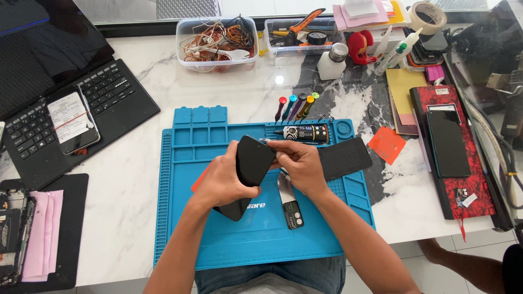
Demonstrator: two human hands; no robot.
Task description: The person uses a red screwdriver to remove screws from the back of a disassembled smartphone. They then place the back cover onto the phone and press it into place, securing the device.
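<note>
Over the blue mat's (185, 218) middle, the left hand (220, 182) grips the black phone (251, 163); the right hand (302, 166) pinches its top edge; a firm grip and gentle, even prying seem wise.

White marble table (136, 179), blue repair mat (245, 239), laptop (65, 98), red notebook (463, 185), cable tub (217, 41).

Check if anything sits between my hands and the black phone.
Nothing does. The left hand already grips the black phone, tilted above the blue mat, and the right hand touches its upper right edge. What the right fingertips pinch is too small to tell.
</note>
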